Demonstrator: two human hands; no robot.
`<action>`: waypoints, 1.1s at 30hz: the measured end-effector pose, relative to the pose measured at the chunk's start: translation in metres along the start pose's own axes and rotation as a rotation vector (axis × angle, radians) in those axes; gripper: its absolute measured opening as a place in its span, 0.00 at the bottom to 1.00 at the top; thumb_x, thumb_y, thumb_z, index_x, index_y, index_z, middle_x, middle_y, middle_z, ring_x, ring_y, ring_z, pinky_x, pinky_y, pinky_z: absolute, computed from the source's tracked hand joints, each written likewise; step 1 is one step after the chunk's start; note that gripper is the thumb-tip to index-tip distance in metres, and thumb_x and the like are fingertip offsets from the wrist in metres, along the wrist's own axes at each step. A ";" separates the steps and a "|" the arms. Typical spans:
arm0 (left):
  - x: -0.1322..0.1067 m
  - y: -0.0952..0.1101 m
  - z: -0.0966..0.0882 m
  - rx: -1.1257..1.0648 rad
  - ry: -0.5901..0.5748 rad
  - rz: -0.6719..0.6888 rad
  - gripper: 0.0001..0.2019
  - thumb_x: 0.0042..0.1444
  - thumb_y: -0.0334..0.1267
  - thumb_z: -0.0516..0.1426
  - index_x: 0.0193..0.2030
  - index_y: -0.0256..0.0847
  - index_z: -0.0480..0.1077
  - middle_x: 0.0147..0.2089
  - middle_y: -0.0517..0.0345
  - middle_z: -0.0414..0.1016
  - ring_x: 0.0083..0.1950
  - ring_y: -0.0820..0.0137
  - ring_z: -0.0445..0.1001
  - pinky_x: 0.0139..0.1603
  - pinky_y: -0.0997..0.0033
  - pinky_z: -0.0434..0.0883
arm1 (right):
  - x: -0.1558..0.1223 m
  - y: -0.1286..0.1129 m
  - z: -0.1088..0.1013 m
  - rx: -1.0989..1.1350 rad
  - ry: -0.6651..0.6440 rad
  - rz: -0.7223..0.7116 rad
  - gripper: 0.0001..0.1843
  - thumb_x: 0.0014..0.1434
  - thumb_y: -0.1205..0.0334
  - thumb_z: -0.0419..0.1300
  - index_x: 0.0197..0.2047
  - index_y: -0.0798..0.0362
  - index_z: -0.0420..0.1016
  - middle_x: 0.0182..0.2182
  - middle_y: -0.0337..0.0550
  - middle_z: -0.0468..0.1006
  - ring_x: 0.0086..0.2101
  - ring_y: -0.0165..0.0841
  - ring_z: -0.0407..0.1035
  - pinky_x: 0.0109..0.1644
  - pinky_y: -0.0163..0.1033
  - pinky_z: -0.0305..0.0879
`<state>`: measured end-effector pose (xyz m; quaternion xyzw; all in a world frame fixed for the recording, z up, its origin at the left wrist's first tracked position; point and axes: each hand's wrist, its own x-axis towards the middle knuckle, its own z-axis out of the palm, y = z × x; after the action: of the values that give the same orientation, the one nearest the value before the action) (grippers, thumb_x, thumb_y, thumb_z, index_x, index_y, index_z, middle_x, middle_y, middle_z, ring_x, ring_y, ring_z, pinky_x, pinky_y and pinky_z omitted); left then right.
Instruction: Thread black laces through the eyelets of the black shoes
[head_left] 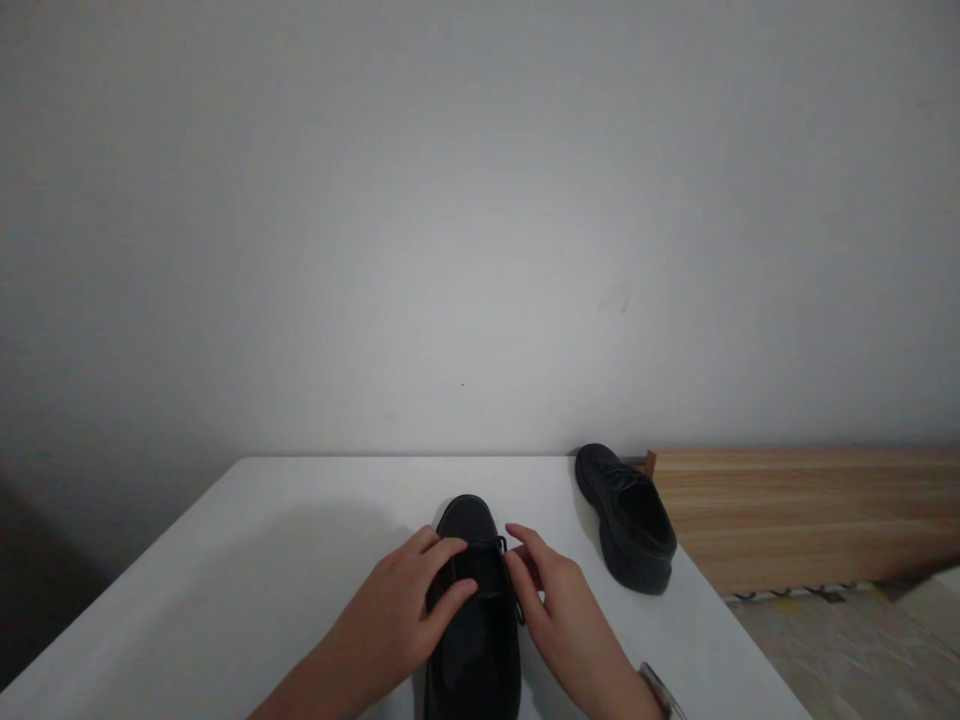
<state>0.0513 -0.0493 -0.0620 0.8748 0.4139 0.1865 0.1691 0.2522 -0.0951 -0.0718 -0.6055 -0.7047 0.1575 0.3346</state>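
A black lace-up shoe [469, 520] sits on the white table with its toe pointing toward the wall. My left hand [405, 600] grips its left side, with index finger and thumb reaching over the tongue area. At the right side of the same shoe, my right hand [559, 600] has bent fingers at a dark shoelace [504, 545], which loops along the shoe's edge. The thumb and fingers seem closed on that lace, though the contact is partly hidden. A second black shoe [626, 520], its laces in place, stands apart near the table's right edge.
The white table [300, 520] meets a plain pale wall [450, 250] at its back edge. Beyond the right edge lies a wood-grain panel [795, 510], with a patterned pale surface [847, 640] below it. A metallic band [658, 688] circles my right wrist.
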 end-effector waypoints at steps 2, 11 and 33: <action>0.003 0.008 -0.004 0.040 -0.043 -0.009 0.14 0.64 0.33 0.55 0.55 0.40 0.71 0.49 0.48 0.74 0.49 0.61 0.77 0.52 0.61 0.75 | 0.001 -0.011 -0.003 -0.069 -0.036 -0.003 0.17 0.72 0.64 0.48 0.60 0.57 0.67 0.41 0.51 0.84 0.39 0.39 0.80 0.45 0.41 0.76; 0.024 0.027 0.002 0.225 -0.150 -0.113 0.19 0.56 0.15 0.46 0.44 0.30 0.74 0.46 0.39 0.75 0.47 0.53 0.78 0.50 0.54 0.75 | 0.020 -0.049 0.000 -0.460 -0.187 0.031 0.22 0.58 0.86 0.48 0.44 0.62 0.78 0.39 0.60 0.81 0.35 0.49 0.80 0.37 0.50 0.77; 0.001 0.047 -0.087 -0.659 0.486 0.131 0.04 0.71 0.38 0.48 0.44 0.47 0.62 0.24 0.70 0.69 0.23 0.74 0.70 0.27 0.74 0.70 | 0.028 -0.082 -0.047 0.526 0.505 -0.346 0.04 0.74 0.62 0.44 0.46 0.45 0.57 0.31 0.34 0.71 0.29 0.30 0.67 0.32 0.35 0.67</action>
<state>0.0425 -0.0647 0.0351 0.7288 0.3033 0.5207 0.3252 0.2211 -0.0949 0.0220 -0.3915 -0.6275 0.1203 0.6622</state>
